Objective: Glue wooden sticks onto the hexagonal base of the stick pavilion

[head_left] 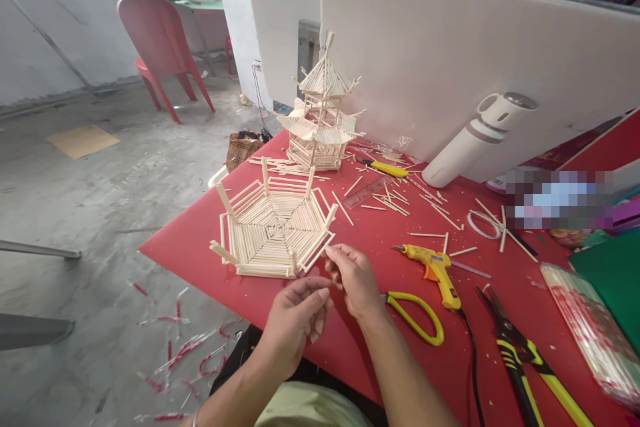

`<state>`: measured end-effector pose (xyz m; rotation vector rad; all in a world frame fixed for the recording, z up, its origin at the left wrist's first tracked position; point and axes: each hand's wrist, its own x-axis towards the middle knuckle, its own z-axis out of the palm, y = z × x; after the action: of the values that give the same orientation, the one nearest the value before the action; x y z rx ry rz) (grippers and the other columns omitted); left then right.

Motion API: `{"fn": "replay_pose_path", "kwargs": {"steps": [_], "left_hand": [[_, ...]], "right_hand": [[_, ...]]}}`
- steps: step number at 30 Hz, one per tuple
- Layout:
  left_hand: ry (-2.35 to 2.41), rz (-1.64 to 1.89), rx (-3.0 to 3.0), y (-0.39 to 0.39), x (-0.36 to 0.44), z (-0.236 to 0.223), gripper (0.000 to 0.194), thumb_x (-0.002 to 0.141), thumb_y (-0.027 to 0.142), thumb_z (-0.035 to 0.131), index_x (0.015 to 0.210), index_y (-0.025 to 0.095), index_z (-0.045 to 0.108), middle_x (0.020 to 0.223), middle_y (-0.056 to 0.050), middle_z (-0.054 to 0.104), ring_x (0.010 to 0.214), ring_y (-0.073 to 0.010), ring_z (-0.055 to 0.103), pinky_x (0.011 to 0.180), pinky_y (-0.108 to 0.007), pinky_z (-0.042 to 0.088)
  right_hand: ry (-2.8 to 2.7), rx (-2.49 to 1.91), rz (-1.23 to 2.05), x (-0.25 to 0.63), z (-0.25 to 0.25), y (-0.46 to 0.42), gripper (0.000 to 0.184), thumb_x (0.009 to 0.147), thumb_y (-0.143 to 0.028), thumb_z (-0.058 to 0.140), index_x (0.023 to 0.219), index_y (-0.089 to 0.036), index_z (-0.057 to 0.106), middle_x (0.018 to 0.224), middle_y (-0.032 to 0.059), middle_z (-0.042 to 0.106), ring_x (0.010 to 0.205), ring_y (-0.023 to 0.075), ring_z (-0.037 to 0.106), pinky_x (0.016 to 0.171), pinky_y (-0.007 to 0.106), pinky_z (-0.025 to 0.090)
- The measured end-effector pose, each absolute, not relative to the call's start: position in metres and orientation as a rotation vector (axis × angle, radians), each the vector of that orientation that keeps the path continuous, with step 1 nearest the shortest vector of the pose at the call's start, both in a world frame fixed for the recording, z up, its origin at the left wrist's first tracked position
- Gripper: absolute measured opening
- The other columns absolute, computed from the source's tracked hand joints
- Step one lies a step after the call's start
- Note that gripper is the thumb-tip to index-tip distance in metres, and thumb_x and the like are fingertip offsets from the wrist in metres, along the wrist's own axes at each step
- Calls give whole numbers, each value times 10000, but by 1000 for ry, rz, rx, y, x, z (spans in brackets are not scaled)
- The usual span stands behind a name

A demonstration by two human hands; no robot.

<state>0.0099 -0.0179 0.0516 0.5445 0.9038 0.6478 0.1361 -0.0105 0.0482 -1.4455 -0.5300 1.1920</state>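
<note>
A hexagonal base of thin wooden sticks (270,227), with upright corner posts and low stick railings, lies on the red table (200,267). My right hand (354,275) is closed in a pinch beside the base's near right edge, its fingertips close to the railing there. My left hand (300,313) is closed too, thumb against the fingers, just in front of the base and almost meeting the right hand. Whatever the fingertips pinch is too small or hidden to make out. Behind the base stands a tiered stick pagoda (323,113).
Right of my hands lie a yellow hot glue gun (433,270), a yellow-handled tool (440,330) partly hidden by my wrist, and pruning shears (520,347). Loose sticks (393,200), a utility knife (387,168), a white flask (475,140) and a stick packet (590,327) lie around.
</note>
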Motion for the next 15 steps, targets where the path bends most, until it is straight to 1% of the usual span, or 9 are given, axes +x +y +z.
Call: {"fn": "replay_pose_path", "kwargs": {"steps": [6,15], "left_hand": [[907,655,553,-18,10,51,364,645,367,826,888,129,697,601,16,636,350,-25,377,348,-179,209],[909,652,557,-19,9,51,349,658,365,819,889,132,702,609,12,638,356,-25,383,351,-180,218]], "right_hand": [[-503,-1449,1200,136,49,-10,241,723,-415,647,663,-189,586,532,-59,510,438,66,348,405,208,226],[-513,-1435,1195,136,48,-10,253,725,-409,666,644,-189,571,532,-56,514,438,66,360,405,209,235]]}}
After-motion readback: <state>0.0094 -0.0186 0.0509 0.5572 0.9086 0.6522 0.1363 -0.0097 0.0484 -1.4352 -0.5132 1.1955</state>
